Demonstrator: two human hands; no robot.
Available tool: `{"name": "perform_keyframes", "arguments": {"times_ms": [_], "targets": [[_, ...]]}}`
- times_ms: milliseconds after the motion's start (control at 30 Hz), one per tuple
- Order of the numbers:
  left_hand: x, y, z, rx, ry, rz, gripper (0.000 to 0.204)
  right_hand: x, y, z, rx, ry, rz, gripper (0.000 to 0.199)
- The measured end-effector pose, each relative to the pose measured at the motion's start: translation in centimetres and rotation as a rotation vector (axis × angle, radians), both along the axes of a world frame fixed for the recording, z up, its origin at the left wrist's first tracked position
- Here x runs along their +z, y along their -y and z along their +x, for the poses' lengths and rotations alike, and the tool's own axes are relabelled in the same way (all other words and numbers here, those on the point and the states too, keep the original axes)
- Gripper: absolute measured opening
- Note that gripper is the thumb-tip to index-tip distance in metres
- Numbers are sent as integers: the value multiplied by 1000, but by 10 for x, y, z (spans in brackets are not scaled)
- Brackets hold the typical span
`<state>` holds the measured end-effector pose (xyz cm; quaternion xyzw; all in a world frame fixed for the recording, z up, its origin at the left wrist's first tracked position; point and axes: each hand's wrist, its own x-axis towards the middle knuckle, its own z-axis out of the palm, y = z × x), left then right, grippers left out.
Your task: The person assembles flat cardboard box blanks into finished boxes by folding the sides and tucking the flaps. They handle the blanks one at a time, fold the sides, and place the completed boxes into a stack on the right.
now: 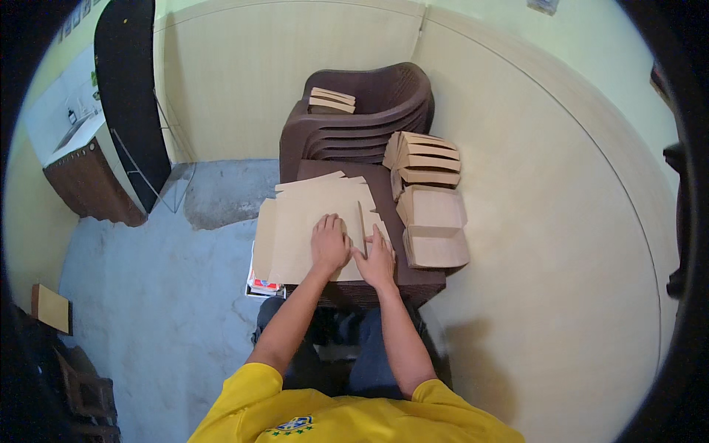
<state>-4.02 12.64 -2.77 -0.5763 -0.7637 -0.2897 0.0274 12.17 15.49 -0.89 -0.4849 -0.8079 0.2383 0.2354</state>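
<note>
Kraft-brown cardboard sheets [310,221] lie flat in a stack on the dark brown table [425,279] in front of you; how many sheets are in it cannot be counted. Your left hand [329,242] presses palm down on the top sheet, fingers together and flat. Your right hand [377,258] rests just beside it, fingers extended along a raised fold flap [362,219] that stands upright. To the right, two folded boxes [434,225] sit on the table, touching each other. Behind them a bundle of folded boxes [425,159] leans against stacked brown plastic chairs [369,111]. Another small pile of flat pieces [331,100] lies on the top chair's seat.
</note>
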Motion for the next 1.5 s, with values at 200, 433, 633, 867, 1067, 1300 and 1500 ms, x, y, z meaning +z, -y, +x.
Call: {"name": "perform_keyframes", "arguments": {"times_ms": [200,433,633,867,1067,1300,1500], "targets": [[3,11,-18,-230,64,-31,41,-2,8,20,-138,-295,-244,90],[-8,9,-50,-310,83,-146,42,20,-11,-1,-273,-9,-39,75],[6,35,-25,-247,26,-128,66,1,-55,-12,-182,-98,-134,49],[16,26,-28,-241,-217,-324,76,-17,-26,7,-201,-300,-107,38],[-1,27,-11,-210,-175,-222,61,-23,-11,7,-79,-293,269,37],[-4,28,-11,-212,-141,-227,60,-31,21,-8,-47,-130,430,35],[-5,29,-11,-217,-134,-193,60,-31,-6,-6,-220,-386,229,33]]}}
